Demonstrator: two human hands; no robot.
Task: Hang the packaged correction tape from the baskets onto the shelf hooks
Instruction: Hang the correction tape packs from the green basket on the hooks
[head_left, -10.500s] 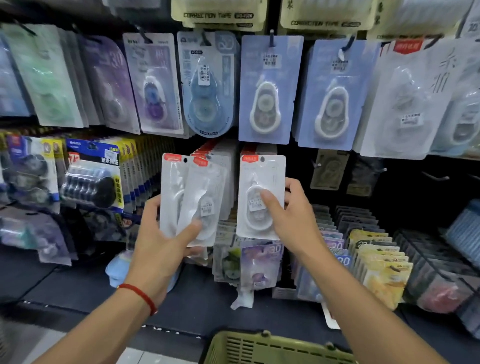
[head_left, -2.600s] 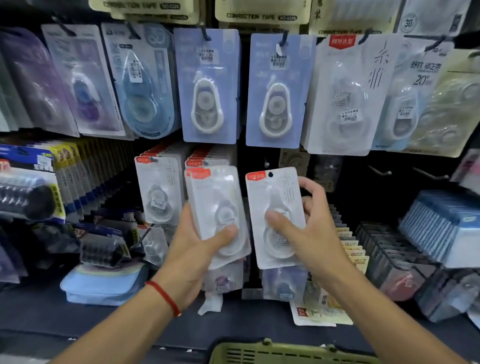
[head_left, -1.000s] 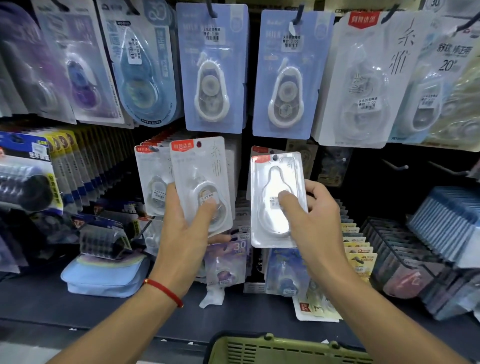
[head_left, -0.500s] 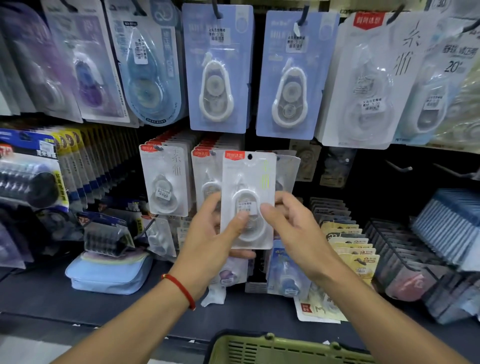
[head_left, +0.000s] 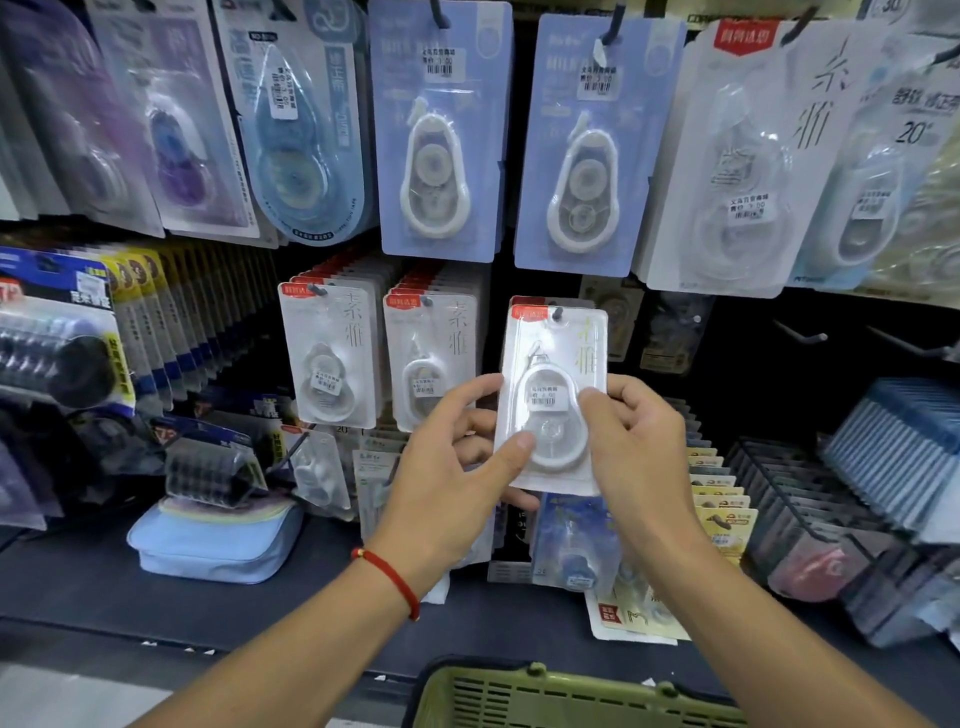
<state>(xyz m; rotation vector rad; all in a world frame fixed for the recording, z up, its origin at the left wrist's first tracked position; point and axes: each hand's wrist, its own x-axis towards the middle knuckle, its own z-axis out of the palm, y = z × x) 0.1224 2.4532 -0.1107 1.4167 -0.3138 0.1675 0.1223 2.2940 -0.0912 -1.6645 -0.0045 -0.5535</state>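
A white correction tape pack (head_left: 553, 395) with a red top label sits at a shelf hook (head_left: 558, 313), the hook's tip through its hanging hole. Both hands hold it. My left hand (head_left: 457, 467) presses its thumb on the lower blister, and my right hand (head_left: 639, 447) pinches the right edge. Two rows of the same white packs (head_left: 332, 353) (head_left: 434, 358) hang on hooks to the left. The green basket (head_left: 571, 696) shows only its rim at the bottom edge.
Larger blue tape packs (head_left: 441, 135) hang in the row above. Bare hooks (head_left: 800, 335) stick out at the right. A light blue pouch (head_left: 218, 540) lies on the dark shelf, and racks of small boxed goods (head_left: 779, 493) stand at the right.
Half a second ago both hands held the pack in front of the middle row. The pack has moved right and up onto the third hook, with both hands still on it.
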